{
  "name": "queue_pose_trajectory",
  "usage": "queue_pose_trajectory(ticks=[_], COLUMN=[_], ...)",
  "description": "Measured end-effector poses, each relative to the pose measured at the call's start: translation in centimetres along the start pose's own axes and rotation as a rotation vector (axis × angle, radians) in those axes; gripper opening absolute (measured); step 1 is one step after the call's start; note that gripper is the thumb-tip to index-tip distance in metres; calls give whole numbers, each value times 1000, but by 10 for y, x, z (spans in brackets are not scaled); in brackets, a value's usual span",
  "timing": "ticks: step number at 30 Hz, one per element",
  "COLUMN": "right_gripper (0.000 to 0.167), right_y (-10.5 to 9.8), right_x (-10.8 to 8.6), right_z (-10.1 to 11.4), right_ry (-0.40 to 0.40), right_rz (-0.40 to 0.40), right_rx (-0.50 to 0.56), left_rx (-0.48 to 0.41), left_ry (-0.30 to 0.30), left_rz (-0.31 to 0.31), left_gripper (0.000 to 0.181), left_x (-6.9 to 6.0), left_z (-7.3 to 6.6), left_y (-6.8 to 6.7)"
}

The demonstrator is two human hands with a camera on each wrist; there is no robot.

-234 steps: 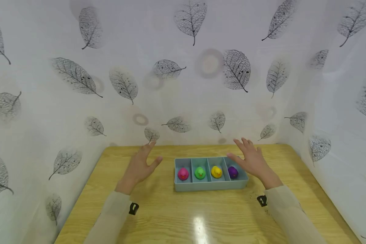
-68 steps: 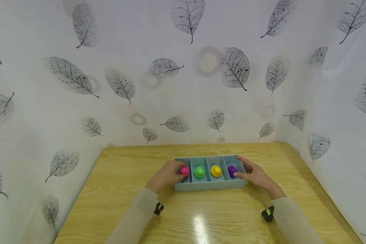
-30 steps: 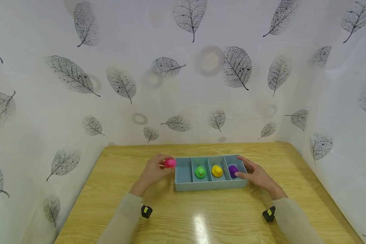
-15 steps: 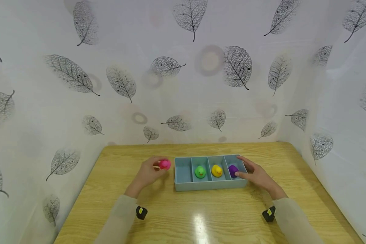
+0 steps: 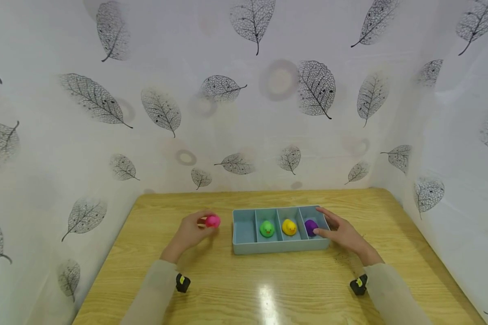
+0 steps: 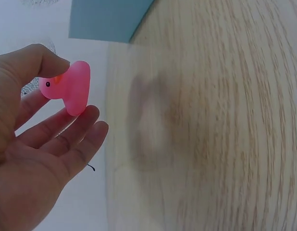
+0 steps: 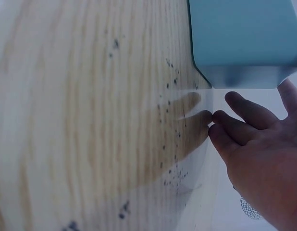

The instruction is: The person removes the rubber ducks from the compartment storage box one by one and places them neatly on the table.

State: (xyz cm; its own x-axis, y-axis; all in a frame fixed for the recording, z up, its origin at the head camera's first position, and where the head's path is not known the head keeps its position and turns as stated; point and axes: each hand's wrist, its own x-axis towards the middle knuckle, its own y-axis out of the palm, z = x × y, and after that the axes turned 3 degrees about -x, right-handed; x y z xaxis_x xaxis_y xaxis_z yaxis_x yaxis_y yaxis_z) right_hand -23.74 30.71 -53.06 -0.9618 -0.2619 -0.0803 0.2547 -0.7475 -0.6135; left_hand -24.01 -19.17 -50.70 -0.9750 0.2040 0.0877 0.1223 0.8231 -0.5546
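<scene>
My left hand [image 5: 188, 233] pinches a pink toy duck [image 5: 213, 221] above the table, left of the tray. The left wrist view shows the duck [image 6: 78, 89] between the thumb and fingertips of that hand [image 6: 38, 159]. My right hand [image 5: 347, 235] holds the right end of the blue-grey tray [image 5: 280, 247], thumb over its rim by the purple duck [image 5: 310, 227], index finger at the back corner. In the right wrist view, other fingers of the hand [image 7: 268, 149] extend beside the tray [image 7: 244, 38]. Left to right, the tray's other compartments stand empty, with a green duck [image 5: 266, 229], and with a yellow duck [image 5: 288, 227].
The tray stands on a wooden table [image 5: 236, 284]. Pale sheeting with a leaf pattern [image 5: 236, 126] stands behind the table and along both sides. Small dark specks [image 7: 170, 168] mark the table near my right hand.
My left hand took hold of the pink duck in the leftmost compartment, lifted it out and carried it left. My right hand came down onto the tray's right end and has stayed there.
</scene>
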Motion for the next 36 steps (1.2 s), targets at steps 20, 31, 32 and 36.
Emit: queue_pose_trajectory(ticks=[20, 31, 32, 36], right_gripper=[82, 81, 81, 81], right_y=[1, 1, 1, 1], right_x=[-1, -1, -1, -2], right_z=[1, 1, 1, 1], right_ry=[-3, 1, 1, 2], right_rz=[1, 2, 2, 2], right_rx=[0, 7, 6, 5], left_rx=[26, 35, 38, 46], left_ry=[-54, -54, -53, -48], left_rz=[22, 38, 39, 47], left_gripper=[38, 39, 38, 37], left_x=[8, 13, 13, 14], left_z=[19, 25, 26, 28], left_y=[4, 3, 3, 2])
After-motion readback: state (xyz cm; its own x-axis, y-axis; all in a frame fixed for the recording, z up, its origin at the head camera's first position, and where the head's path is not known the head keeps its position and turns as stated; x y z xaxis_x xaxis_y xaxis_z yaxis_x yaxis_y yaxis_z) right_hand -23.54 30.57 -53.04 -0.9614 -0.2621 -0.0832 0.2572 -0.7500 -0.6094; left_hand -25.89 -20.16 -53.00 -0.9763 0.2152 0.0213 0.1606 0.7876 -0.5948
